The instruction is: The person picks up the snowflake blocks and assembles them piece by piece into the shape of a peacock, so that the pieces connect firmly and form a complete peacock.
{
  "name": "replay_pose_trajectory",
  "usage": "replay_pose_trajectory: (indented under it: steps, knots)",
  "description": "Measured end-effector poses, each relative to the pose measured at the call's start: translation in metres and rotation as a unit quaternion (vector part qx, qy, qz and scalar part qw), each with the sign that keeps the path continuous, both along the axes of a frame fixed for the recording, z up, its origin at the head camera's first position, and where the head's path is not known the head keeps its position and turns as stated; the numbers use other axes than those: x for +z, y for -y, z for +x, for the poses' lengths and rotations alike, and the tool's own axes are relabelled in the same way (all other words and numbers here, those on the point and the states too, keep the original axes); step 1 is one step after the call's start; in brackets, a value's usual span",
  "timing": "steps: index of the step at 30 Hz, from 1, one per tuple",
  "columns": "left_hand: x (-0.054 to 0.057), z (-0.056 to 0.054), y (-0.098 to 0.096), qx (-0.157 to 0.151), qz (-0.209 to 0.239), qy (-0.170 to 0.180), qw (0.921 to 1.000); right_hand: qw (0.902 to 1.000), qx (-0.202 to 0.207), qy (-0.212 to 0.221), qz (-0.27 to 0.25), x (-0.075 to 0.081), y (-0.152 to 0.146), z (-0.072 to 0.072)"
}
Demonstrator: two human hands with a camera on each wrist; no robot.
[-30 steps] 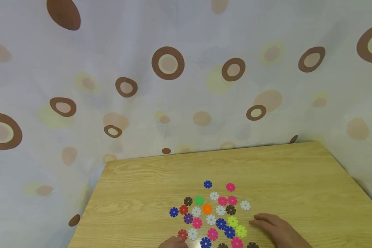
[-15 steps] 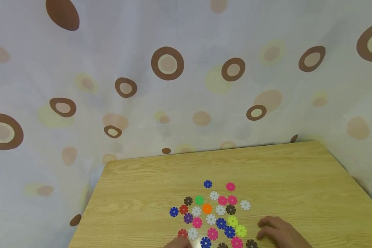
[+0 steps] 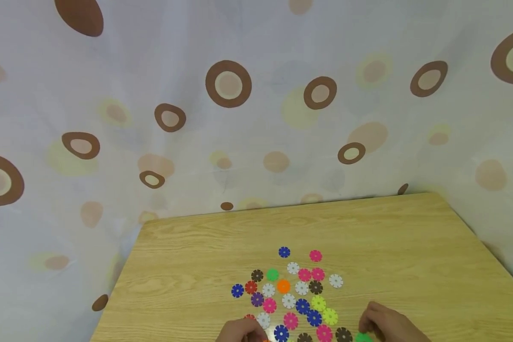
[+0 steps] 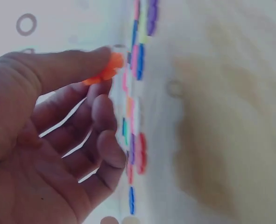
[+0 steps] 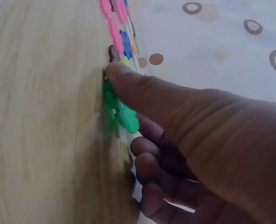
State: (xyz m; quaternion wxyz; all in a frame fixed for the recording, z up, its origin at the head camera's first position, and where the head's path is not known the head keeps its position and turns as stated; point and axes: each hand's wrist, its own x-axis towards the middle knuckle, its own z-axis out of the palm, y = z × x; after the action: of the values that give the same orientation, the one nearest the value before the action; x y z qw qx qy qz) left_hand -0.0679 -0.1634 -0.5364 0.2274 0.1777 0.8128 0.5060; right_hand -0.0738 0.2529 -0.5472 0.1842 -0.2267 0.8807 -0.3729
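- Fingers [image 4: 103, 112] of the left hand [image 3: 239, 330] lay loosely bent, and its thumb [image 4: 81, 65] pressed an orange disc [image 4: 113, 64] against a fingertip; we judged the pinch narrow, with little more than the disc between.
- On the right hand [image 3: 391, 324] we saw the thumb and a bent forefinger gripping a green disc [image 5: 127, 118] low over the wooden table [image 3: 188, 247]. The forefinger's end was hidden, so we could not tell whether one green disc or two sat in that grip; the other fingers curled loosely around nothing we could see.
- We found both held discs at the near edge of the head view: the green one just right of a brown disc [image 3: 344, 334], the orange one just nearer than a white disc [image 3: 263, 318].
- We thought the orange disc the likelier to drop, because the thumb tip seemed to be its main support and its notched rim offered little surface.
- Dragging the green disc sideways could, we reckoned, have pushed the brown one along, since both were thin and the wood looked smooth.
- We also feared that a lowered left hand might nudge the red disc [image 3: 249, 316], which it partly hid.
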Motion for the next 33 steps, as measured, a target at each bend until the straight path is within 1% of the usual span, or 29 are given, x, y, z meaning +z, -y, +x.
replay_pose_trajectory:
  steps: [2, 3, 4, 5, 6, 7, 10, 13, 15, 17, 19, 20, 21, 22, 24, 27, 29, 30, 33]
  knots:
    - [0.009, -0.002, -0.002, 0.0, 0.038, -0.029, 0.9989, 0.9983, 0.007, 0.027, -0.052, 0.0, 0.0, 0.002]
    - [0.015, -0.003, -0.004, 0.004, 0.052, -0.048, 0.9975, 0.9964, 0.01, 0.037, -0.076, 0.001, 0.0, 0.003]
    - [0.02, -0.003, -0.006, 0.008, 0.064, -0.069, 0.9955, 0.9935, 0.007, 0.058, -0.098, 0.003, 0.001, 0.004]
    - [0.027, -0.003, -0.01, 0.02, 0.073, -0.083, 0.9937, 0.9914, 0.006, 0.064, -0.115, 0.005, 0.002, 0.005]
    - [0.033, -0.003, -0.014, 0.034, 0.082, -0.087, 0.9922, 0.9898, 0.005, 0.065, -0.127, 0.009, 0.004, 0.006]
    - [0.038, -0.004, -0.017, 0.045, 0.082, -0.092, 0.9913, 0.9887, 0.002, 0.062, -0.136, 0.013, 0.006, 0.006]
    - [0.052, -0.005, -0.025, 0.075, 0.081, -0.078, 0.9908, 0.9885, -0.014, 0.011, -0.15, 0.026, 0.017, 0.006]
    - [0.061, -0.007, -0.031, 0.087, 0.082, -0.049, 0.9916, 0.982, -0.029, -0.05, -0.18, 0.04, 0.033, 0.004]
    - [0.065, -0.008, -0.034, 0.091, 0.085, -0.027, 0.9918, 0.9742, -0.037, -0.111, -0.193, 0.048, 0.045, 0.004]
    - [0.067, -0.009, -0.038, 0.095, 0.09, -0.007, 0.9914, 0.9639, -0.048, -0.166, -0.203, 0.056, 0.058, 0.003]
    - [0.068, -0.009, -0.042, 0.102, 0.097, 0.012, 0.99, 0.9502, -0.06, -0.22, -0.213, 0.062, 0.07, 0.003]
    - [0.068, -0.008, -0.044, 0.106, 0.101, 0.021, 0.989, 0.9437, -0.064, -0.238, -0.221, 0.064, 0.076, 0.002]
    - [0.069, -0.008, -0.046, 0.11, 0.106, 0.027, 0.9879, 0.9386, -0.067, -0.247, -0.231, 0.066, 0.081, 0.002]
    - [0.07, -0.007, -0.049, 0.114, 0.113, 0.032, 0.9865, 0.9344, -0.068, -0.252, -0.243, 0.068, 0.086, 0.002]
    - [0.07, -0.006, -0.053, 0.119, 0.122, 0.03, 0.985, 0.927, -0.067, -0.256, -0.266, 0.07, 0.093, 0.001]
    - [0.069, -0.005, -0.057, 0.122, 0.13, 0.009, 0.9839, 0.9219, -0.062, -0.252, -0.287, 0.072, 0.1, 0.0]
    - [0.068, -0.004, -0.059, 0.125, 0.137, 0.001, 0.9827, 0.9213, -0.062, -0.249, -0.292, 0.072, 0.102, -0.001]
    - [0.068, -0.004, -0.06, 0.128, 0.141, 0.002, 0.9817, 0.922, -0.063, -0.246, -0.293, 0.072, 0.102, -0.001]
    - [0.067, -0.003, -0.06, 0.136, 0.159, 0.024, 0.9775, 0.9257, -0.066, -0.236, -0.288, 0.071, 0.104, 0.0]
